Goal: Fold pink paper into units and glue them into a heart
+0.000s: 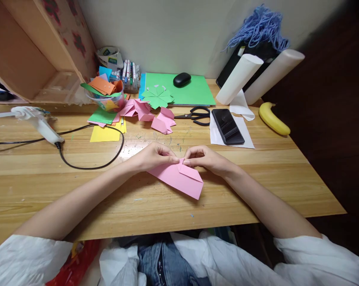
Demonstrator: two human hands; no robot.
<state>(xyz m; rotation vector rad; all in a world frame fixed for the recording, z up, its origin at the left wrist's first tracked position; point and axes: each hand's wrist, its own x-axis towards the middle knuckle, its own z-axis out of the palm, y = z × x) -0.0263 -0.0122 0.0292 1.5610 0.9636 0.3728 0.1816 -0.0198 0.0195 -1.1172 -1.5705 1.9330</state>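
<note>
Wood-grain table (108,206) under me. Both hands, left (158,156) and right (205,159), nearly closed, pinching pink paper (179,178) above near edge. Sheet looks light, creases easily; best gripped at folded top.

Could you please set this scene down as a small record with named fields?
left hand: left hand pinching the upper edge of the pink paper
right hand: right hand pinching the same edge, close beside the left
paper state: partly folded, with a flap toward its right end
beyond the hands: folded pink pieces, open-handled scissors
right side: phone on white paper; banana near the table's edge
back: black mouse on a green sheet
back left: tub of coloured paper
</note>
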